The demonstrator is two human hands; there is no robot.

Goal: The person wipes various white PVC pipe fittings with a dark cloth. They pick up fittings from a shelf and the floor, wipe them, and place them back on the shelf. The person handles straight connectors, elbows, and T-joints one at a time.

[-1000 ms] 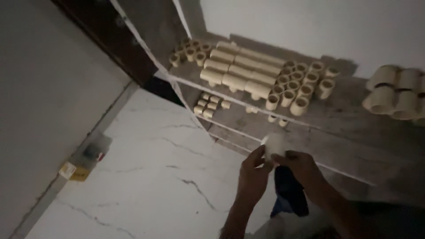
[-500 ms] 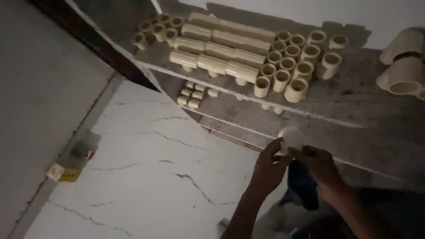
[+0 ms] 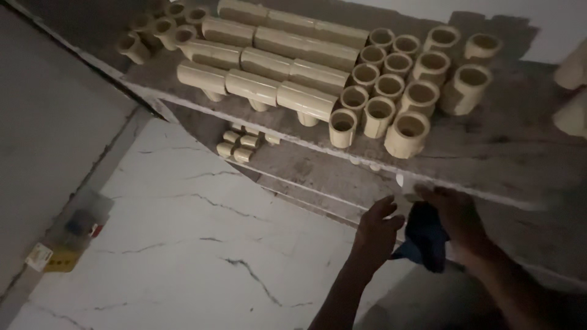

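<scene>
A dark blue cloth (image 3: pixel 425 235) is gripped in the right hand (image 3: pixel 455 220) at lower right of the frame, just under the edge of the grey shelf (image 3: pixel 520 153). The left hand (image 3: pixel 376 232) is held beside the cloth with fingers loosely spread, grasping nothing. Cream pipe fittings (image 3: pixel 391 91) are ranged on the shelf above, at upper centre.

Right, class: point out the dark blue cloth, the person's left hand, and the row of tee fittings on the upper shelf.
dark blue cloth (image 3: pixel 424 235), head view, middle of its folds.
left hand (image 3: pixel 376 232), head view, back of hand.
tee fittings (image 3: pixel 252 85), head view, middle fitting's barrel.
</scene>
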